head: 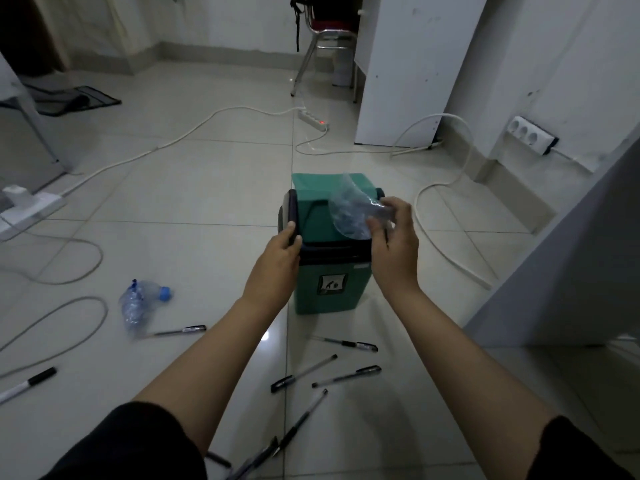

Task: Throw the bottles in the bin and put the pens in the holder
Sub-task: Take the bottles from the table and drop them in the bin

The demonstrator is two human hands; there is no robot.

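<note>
Green bin [325, 289] on the floor [194, 188], white sticker with a dark pictogram on its front, no readable text. Left hand [278, 261] fingers clamped on the dark lid rim, swing flap tilted. Right hand [394, 240] fingers pinching a clear crushed bottle [349, 211] right over the opening. Second crushed bottle [138, 303], blue cap, lies on the floor left of the bin. Pens [346, 375] scattered on the tiles near the bin. Cables [104, 171] cross the floor left and right; open tiles between.

Both arms outstretched, left hand [280, 249] clamped, right hand [394, 244] fingers [375, 225] pinched.
</note>
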